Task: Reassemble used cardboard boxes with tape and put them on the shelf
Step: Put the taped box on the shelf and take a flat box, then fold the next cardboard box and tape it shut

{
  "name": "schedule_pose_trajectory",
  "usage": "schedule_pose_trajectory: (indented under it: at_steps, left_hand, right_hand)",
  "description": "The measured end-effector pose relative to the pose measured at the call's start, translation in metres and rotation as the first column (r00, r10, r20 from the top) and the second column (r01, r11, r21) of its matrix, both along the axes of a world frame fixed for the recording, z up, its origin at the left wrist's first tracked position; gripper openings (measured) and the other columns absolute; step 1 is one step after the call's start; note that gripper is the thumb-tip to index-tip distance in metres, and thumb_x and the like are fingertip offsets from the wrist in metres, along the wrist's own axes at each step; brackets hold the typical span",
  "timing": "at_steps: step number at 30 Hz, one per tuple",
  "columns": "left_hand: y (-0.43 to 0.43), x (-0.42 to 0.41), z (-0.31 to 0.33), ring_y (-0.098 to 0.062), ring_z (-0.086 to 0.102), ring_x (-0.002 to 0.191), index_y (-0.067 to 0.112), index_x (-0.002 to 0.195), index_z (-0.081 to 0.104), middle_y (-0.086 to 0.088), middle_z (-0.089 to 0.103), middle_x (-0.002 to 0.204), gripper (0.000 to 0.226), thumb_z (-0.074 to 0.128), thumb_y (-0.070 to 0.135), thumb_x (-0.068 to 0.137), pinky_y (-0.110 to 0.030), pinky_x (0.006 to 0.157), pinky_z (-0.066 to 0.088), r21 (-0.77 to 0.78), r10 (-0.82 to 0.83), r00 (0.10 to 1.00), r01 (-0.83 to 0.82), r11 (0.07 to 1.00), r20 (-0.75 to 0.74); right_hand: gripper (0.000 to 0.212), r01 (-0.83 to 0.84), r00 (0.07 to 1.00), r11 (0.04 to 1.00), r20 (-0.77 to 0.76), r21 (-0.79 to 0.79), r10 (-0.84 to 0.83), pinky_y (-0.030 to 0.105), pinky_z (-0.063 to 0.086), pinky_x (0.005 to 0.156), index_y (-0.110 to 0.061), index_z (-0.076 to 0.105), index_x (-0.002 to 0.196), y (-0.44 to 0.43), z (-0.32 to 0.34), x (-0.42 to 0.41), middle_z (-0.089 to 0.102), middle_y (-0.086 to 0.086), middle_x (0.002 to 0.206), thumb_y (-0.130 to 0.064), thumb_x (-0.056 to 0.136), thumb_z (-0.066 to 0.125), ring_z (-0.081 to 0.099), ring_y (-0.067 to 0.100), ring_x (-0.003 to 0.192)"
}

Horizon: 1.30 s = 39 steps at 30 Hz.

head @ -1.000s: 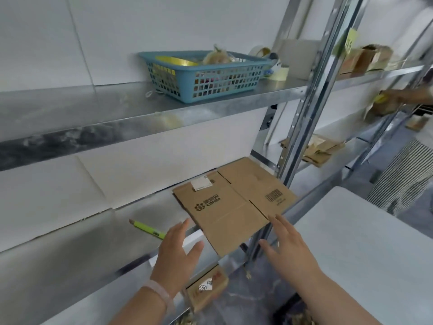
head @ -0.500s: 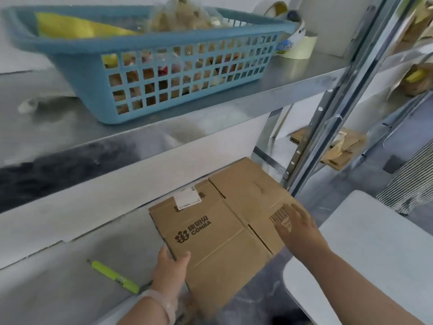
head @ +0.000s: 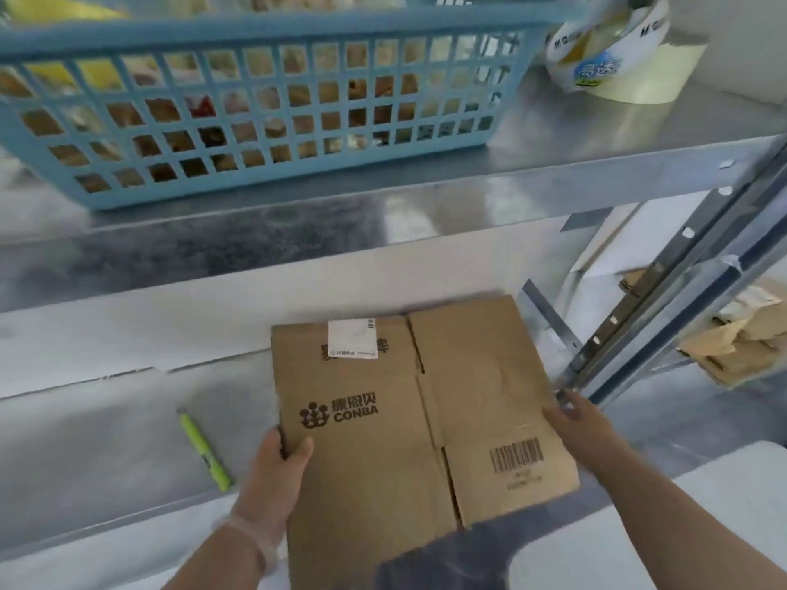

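Fingers [head: 298, 451] of both hands are clamped on the flat box [head: 409, 419] sides, its length overhanging the shelf [head: 106, 462] front edge.

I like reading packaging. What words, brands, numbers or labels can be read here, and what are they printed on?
"CONBA", under a logo and three Chinese characters: on the flattened cardboard box.
White sticker on the box: print too small to read.
Barcode on the box: digits beneath are blurred.
Tape roll on the upper shelf: blue Chinese characters and dark letters, too blurred to read.
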<state>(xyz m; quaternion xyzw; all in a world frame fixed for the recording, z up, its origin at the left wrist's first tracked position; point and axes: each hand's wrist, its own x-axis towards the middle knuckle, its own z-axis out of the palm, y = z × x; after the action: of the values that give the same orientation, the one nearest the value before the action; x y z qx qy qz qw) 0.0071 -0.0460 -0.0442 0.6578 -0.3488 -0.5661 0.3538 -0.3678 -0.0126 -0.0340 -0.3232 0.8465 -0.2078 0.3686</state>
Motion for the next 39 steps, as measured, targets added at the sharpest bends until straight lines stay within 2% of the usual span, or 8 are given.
schedule_pose_trajectory:
  at_steps: [5,8,15,18,26,33,36,39]
  left_hand:
    - [0.019,0.027,0.015,-0.028,0.066,0.101,0.017,0.113,0.061,-0.005,0.072,0.107,0.020,0.051,0.006,0.099,-0.047,0.087,0.053,-0.074,0.022,0.999,-0.024,0.997,-0.031]
    - [0.027,0.043,0.030,-0.027,0.067,0.103,0.017,0.115,0.061,-0.003,0.073,0.108,0.023,0.052,0.004,0.098,-0.047,0.091,0.052,-0.143,-0.076,0.997,0.077,0.987,0.010]
    - [0.031,0.056,0.066,-0.014,0.066,0.103,0.017,0.117,0.060,0.003,0.073,0.108,0.027,0.051,0.000,0.097,-0.034,0.089,0.049,-0.332,-0.125,0.990,0.141,0.933,0.068]
    - [0.027,0.055,0.077,-0.009,0.065,0.106,0.018,0.121,0.059,0.005,0.071,0.113,0.031,0.050,0.000,0.097,-0.032,0.091,0.047,-0.402,-0.127,0.989,0.147,0.904,0.077]
    - [0.010,0.034,0.084,-0.013,0.057,0.116,0.021,0.126,0.048,0.007,0.064,0.118,0.042,0.067,0.010,0.090,-0.035,0.099,0.045,-0.476,-0.065,0.992,0.111,0.872,0.112]
    - [0.015,0.028,0.097,-0.005,0.054,0.120,0.048,0.135,0.039,0.019,0.058,0.126,0.075,0.074,0.026,0.072,-0.035,0.099,0.044,-0.572,-0.036,0.999,0.049,0.818,0.034]
    - [0.014,0.030,0.097,-0.007,0.056,0.117,0.055,0.116,0.047,0.014,0.060,0.123,0.063,0.077,0.044,0.062,-0.042,0.103,0.046,-0.553,0.006,1.000,-0.003,0.833,0.004]
    - [0.012,0.030,0.097,-0.005,0.055,0.117,0.054,0.116,0.045,0.012,0.058,0.125,0.064,0.075,0.051,0.060,-0.045,0.104,0.046,-0.544,0.008,1.000,-0.003,0.839,0.006]
  right_hand:
    - [0.069,0.017,0.988,0.997,0.154,-0.080,-0.005,0.046,0.041,0.102,-0.013,0.037,0.150,0.005,0.002,0.009,0.057,0.015,0.134,-0.046,0.094,0.061,0.056,0.034,0.121]
    - [0.092,0.049,0.973,0.987,0.231,-0.150,-0.013,0.047,0.040,0.108,-0.015,0.042,0.147,0.006,0.002,0.013,0.056,0.007,0.137,-0.068,0.075,0.067,0.056,0.029,0.121]
    - [0.048,0.268,0.926,0.877,0.357,-0.399,-0.121,0.053,0.053,0.089,-0.016,0.054,0.131,0.011,0.029,0.022,0.065,0.006,0.115,-0.037,0.090,0.068,0.063,0.029,0.098]
    - [0.019,0.332,0.896,0.793,0.433,-0.510,-0.097,0.050,0.048,0.097,-0.029,0.062,0.114,0.017,0.058,0.021,0.067,-0.003,0.111,-0.028,0.095,0.063,0.063,0.021,0.102]
    - [0.023,0.267,0.944,0.625,0.329,-0.734,-0.018,0.022,0.039,0.073,-0.023,0.055,0.119,0.031,0.129,0.030,0.061,-0.014,0.101,-0.013,0.099,0.052,0.053,-0.001,0.088]
    - [0.025,0.271,0.918,0.681,0.396,-0.680,0.030,0.039,0.038,0.099,-0.036,0.047,0.120,0.027,0.119,0.049,0.056,-0.021,0.111,-0.035,0.097,0.057,0.053,0.006,0.104]
    - [0.036,0.317,0.873,0.689,0.484,-0.652,0.056,0.038,0.040,0.099,-0.033,0.048,0.125,0.025,0.120,0.056,0.059,-0.015,0.116,-0.044,0.093,0.059,0.056,0.007,0.104]
    - [0.090,0.281,0.890,0.685,0.450,-0.672,0.077,0.031,0.046,0.089,-0.030,0.052,0.127,0.022,0.119,0.058,0.063,-0.013,0.116,-0.078,0.054,0.074,0.059,0.006,0.104]
